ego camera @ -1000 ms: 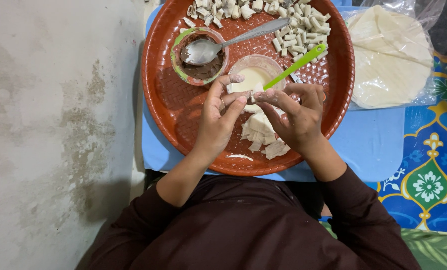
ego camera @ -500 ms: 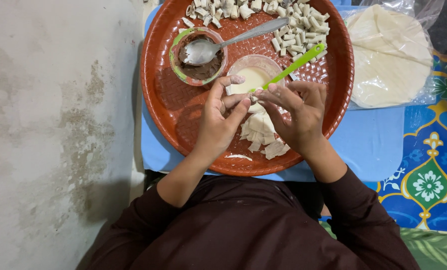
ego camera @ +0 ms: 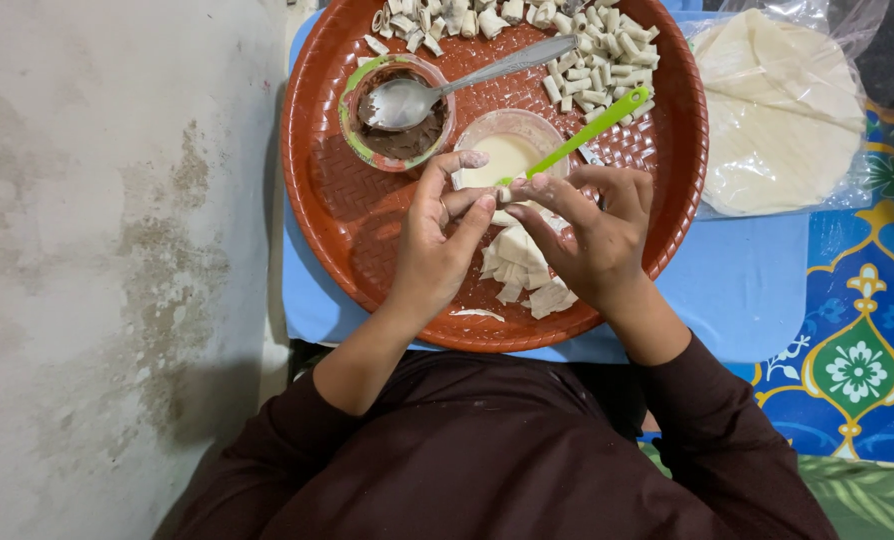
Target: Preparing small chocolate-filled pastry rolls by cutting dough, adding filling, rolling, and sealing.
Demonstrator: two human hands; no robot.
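Green-rimmed bowl (ego camera: pixel 359 128) holds brown filling and spoon (ego camera: pixel 407 100).

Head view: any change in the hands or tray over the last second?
Barely any. Both hands stay over the red tray, with the left hand and right hand still pinching a small rolled piece between their fingertips; the fingers shifted only slightly. The spoon in the dark bowl, the green-handled tool, the cut pieces and the flat wrappers stayed put.

Glossy woven-textured plastic tray (ego camera: pixel 327 200), shiny metal spoon (ego camera: pixel 447 90), rough mottled floor (ego camera: pixel 97 250).
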